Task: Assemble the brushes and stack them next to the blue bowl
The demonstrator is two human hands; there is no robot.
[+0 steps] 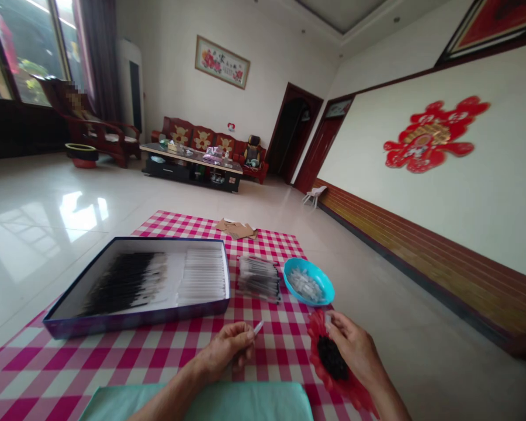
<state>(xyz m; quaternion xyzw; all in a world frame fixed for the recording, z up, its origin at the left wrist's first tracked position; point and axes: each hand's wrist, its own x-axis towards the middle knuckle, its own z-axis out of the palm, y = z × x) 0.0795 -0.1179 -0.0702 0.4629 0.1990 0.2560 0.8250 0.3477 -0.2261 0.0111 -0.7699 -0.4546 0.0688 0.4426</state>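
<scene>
My left hand [234,346] is closed around a thin whitish tube [258,327], whose tip sticks out past the thumb. My right hand [355,345] pinches a small clear plastic piece [328,318] above a red scalloped dish [318,339]. Small black parts [332,358] lie in that dish, partly hidden by the hand. Beyond it stands a blue bowl [328,290] holding many clear pieces [304,285]. A stack of slim clear sticks with dark ends [258,278] lies left of the bowl. The shallow box [140,321] holds black slender sticks [123,283] and a row of white tubes [202,278].
A pink-and-white checked cloth [166,362] covers the table, with a mint-green cloth [245,403] at my near edge. Torn cardboard [237,228] lies at the far edge. Across the tiled floor are a coffee table [188,156], a wooden sofa [193,134] and a white stool [315,195].
</scene>
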